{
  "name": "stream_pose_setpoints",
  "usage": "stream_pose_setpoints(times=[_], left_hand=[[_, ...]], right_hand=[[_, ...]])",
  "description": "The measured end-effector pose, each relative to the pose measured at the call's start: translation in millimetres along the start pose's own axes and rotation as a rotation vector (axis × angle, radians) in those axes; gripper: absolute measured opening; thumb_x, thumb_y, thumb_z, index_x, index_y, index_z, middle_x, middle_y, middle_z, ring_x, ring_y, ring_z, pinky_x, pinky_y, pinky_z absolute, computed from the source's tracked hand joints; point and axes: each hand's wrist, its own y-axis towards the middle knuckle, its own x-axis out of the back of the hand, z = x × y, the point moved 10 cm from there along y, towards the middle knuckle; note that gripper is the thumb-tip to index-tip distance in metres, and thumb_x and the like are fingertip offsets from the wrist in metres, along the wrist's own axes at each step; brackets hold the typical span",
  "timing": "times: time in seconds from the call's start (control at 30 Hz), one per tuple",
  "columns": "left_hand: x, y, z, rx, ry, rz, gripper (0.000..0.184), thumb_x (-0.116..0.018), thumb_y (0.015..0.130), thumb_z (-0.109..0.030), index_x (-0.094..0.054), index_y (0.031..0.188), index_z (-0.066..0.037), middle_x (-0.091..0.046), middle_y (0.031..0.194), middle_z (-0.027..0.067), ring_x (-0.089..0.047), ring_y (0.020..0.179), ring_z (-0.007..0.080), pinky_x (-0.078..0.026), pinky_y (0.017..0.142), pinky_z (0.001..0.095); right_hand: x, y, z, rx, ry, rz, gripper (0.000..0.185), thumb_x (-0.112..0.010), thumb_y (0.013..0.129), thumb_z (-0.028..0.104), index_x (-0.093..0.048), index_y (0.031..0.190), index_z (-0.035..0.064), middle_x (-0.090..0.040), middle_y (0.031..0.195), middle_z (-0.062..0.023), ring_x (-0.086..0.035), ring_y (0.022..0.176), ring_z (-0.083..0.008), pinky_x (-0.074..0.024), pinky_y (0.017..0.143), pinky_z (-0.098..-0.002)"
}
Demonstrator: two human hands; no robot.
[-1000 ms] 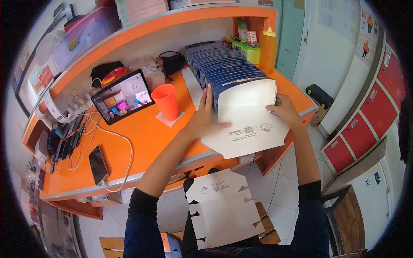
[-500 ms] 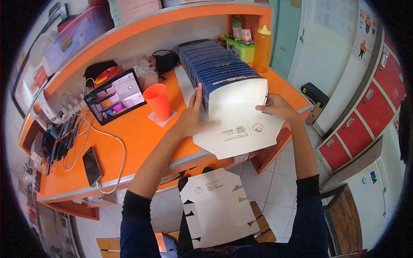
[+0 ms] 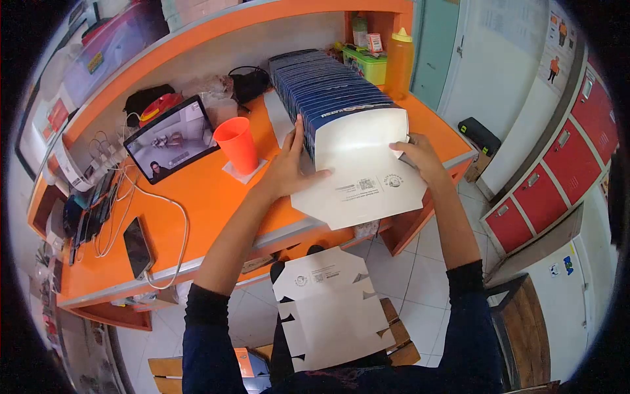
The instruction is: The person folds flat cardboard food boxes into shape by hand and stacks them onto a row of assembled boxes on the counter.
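A long row of dark blue folded cartons [image 3: 328,82] stands on the orange desk. At its near end, a white carton sheet [image 3: 367,190] with a printed logo overhangs the desk edge. My left hand [image 3: 289,167] lies along the left side of the row, fingers apart, its thumb over the sheet. My right hand [image 3: 418,156] grips the sheet's right edge between thumb and fingers. Another flat white carton sheet [image 3: 335,312], with slots along its sides, lies on my lap.
On the desk [image 3: 170,217] are a red cup [image 3: 237,146], a tablet [image 3: 172,141], a phone with a white cable [image 3: 138,248] and a yellow bottle [image 3: 398,65]. Red lockers [image 3: 541,190] stand at the right. A wooden chair [image 3: 525,328] is at the lower right.
The camera view has shifted slightly. Both hands remain around the near end of the row, with the left thumb now resting on the sheet. The picture on the tablet has changed.
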Motion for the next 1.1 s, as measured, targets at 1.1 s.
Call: stream_pose_setpoints(times=[1.1], left_hand=[[56,3,-49,-0.219,0.114,-0.305,0.091,-0.075,0.078,-0.035,-0.025,0.147,-0.004,-0.027,0.148,0.0256,-0.039,0.133,0.0379,-0.033,0.108,0.0438]], right_hand=[[6,23,64,0.556,-0.148,0.266,0.068,-0.071,0.084,0.023,-0.038,0.141,0.0074,-0.051,0.134,-0.0117,-0.055,0.115,-0.0185,-0.0464,0.093,-0.0344]])
